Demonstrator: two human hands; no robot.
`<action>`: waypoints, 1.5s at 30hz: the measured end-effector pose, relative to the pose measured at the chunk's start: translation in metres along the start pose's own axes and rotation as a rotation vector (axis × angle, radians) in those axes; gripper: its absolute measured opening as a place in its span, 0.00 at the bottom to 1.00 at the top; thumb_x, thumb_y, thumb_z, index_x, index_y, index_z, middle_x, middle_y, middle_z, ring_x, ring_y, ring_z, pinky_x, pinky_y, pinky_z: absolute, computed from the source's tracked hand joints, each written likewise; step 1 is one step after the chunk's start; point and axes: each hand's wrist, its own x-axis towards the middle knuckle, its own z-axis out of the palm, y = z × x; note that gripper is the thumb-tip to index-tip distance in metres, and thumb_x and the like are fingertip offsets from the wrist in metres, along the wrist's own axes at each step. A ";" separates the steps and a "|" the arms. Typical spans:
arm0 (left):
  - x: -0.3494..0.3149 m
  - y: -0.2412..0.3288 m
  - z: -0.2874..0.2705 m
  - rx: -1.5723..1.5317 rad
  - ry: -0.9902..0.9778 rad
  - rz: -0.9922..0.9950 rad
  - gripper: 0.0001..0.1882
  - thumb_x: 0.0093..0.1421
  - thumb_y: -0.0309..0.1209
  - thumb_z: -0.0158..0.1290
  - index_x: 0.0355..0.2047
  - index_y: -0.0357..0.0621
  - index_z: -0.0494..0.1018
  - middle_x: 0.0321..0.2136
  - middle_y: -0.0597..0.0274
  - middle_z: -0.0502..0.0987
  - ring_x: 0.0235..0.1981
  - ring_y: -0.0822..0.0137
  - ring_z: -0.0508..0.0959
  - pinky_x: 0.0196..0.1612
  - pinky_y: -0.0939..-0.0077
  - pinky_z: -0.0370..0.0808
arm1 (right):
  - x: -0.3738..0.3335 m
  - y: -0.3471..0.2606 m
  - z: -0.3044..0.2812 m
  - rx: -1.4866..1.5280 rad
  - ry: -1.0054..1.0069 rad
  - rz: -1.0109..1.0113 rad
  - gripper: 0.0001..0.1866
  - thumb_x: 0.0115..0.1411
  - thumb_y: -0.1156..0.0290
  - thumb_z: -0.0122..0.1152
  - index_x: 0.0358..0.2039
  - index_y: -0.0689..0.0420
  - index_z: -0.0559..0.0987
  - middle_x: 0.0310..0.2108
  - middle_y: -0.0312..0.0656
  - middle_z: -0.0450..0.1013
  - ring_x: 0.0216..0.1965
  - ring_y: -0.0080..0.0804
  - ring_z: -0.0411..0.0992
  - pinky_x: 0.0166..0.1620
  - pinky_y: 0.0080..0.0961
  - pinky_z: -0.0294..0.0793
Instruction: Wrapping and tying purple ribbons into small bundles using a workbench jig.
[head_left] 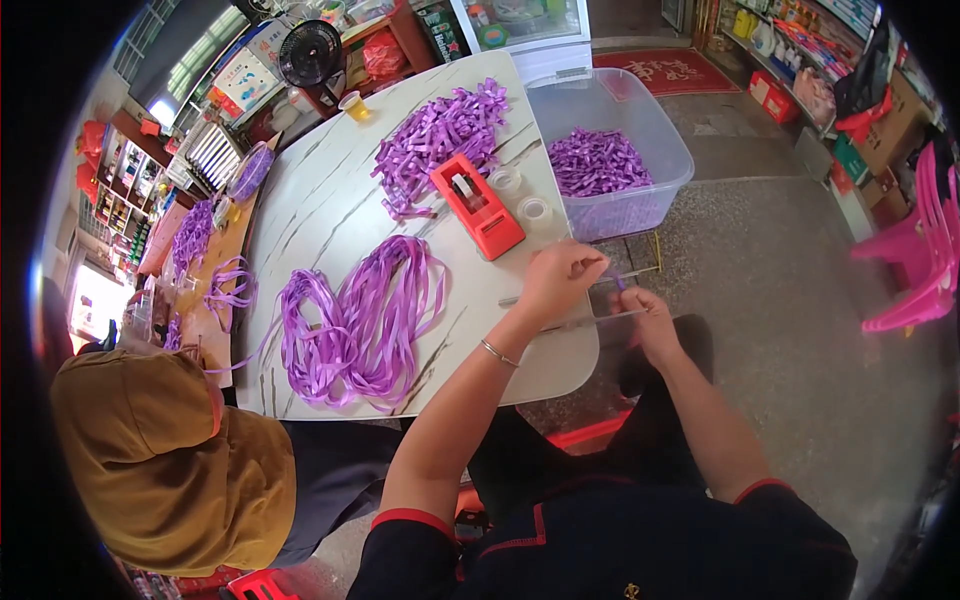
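Dark red-trimmed shirt (640, 530); left hand (560, 283): grip unclear; right hand (653, 325) pinches purple ribbon (619, 283); folded purple strips (600, 165) seem done, purple loops (372, 330) pending.

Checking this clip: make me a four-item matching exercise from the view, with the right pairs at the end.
1. Left hand
2. Dispenser
3. Bin
4. Cup

A. Holding purple ribbon pieces
B. Near the table's far edge, with yellow liquid
C. Bangle on its wrist
D. Red, on the table

Pairs: 1-C, 2-D, 3-A, 4-B
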 end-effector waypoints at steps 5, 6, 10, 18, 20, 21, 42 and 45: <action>0.001 0.002 0.005 0.085 -0.009 0.042 0.07 0.50 0.34 0.57 0.26 0.44 0.78 0.20 0.63 0.72 0.20 0.69 0.71 0.26 0.74 0.66 | -0.006 0.005 0.006 -0.061 0.028 -0.051 0.12 0.62 0.67 0.49 0.35 0.62 0.76 0.27 0.33 0.72 0.30 0.19 0.68 0.36 0.17 0.66; 0.001 0.002 0.005 0.153 -0.020 0.055 0.08 0.49 0.35 0.58 0.25 0.45 0.78 0.20 0.64 0.72 0.21 0.68 0.72 0.29 0.72 0.65 | -0.008 0.006 0.008 -0.070 0.039 -0.071 0.12 0.62 0.67 0.49 0.35 0.62 0.76 0.28 0.34 0.73 0.30 0.19 0.68 0.37 0.17 0.66; 0.001 0.004 0.005 0.235 -0.048 0.030 0.09 0.47 0.38 0.58 0.22 0.47 0.78 0.21 0.65 0.72 0.24 0.66 0.73 0.36 0.69 0.62 | -0.014 0.002 0.013 -0.053 0.031 -0.029 0.12 0.61 0.67 0.49 0.36 0.62 0.76 0.30 0.35 0.73 0.31 0.20 0.69 0.38 0.17 0.68; 0.001 0.006 0.004 0.293 -0.073 0.052 0.10 0.46 0.40 0.59 0.21 0.48 0.78 0.22 0.66 0.71 0.25 0.66 0.73 0.35 0.68 0.62 | -0.074 -0.006 0.009 -0.296 -0.049 -0.002 0.13 0.61 0.67 0.49 0.36 0.65 0.75 0.30 0.41 0.75 0.33 0.22 0.72 0.41 0.18 0.69; 0.002 0.008 0.003 0.294 -0.101 0.044 0.10 0.46 0.40 0.59 0.21 0.47 0.78 0.22 0.66 0.71 0.25 0.66 0.73 0.35 0.68 0.62 | -0.100 -0.002 0.003 -0.300 -0.055 0.045 0.13 0.61 0.67 0.50 0.35 0.65 0.76 0.29 0.41 0.76 0.33 0.22 0.72 0.41 0.18 0.69; 0.003 0.007 0.003 0.278 -0.118 0.016 0.10 0.47 0.40 0.59 0.21 0.47 0.78 0.22 0.66 0.71 0.26 0.66 0.73 0.35 0.68 0.62 | -0.114 0.000 0.001 -0.303 -0.066 0.096 0.13 0.61 0.67 0.50 0.35 0.66 0.76 0.29 0.41 0.76 0.33 0.22 0.72 0.41 0.18 0.69; 0.006 -0.005 0.006 0.294 -0.190 -0.073 0.12 0.48 0.45 0.55 0.26 0.52 0.79 0.28 0.63 0.76 0.35 0.61 0.74 0.40 0.59 0.63 | -0.250 -0.022 -0.013 -0.725 -0.202 -0.173 0.08 0.48 0.71 0.64 0.32 0.51 0.81 0.31 0.35 0.64 0.38 0.28 0.64 0.41 0.23 0.65; 0.005 -0.001 0.007 0.293 -0.180 -0.037 0.12 0.48 0.45 0.54 0.26 0.53 0.79 0.28 0.63 0.76 0.34 0.60 0.75 0.39 0.58 0.64 | -0.252 -0.021 -0.014 -0.686 -0.216 -0.094 0.10 0.48 0.71 0.63 0.34 0.52 0.81 0.30 0.35 0.64 0.36 0.27 0.65 0.41 0.22 0.65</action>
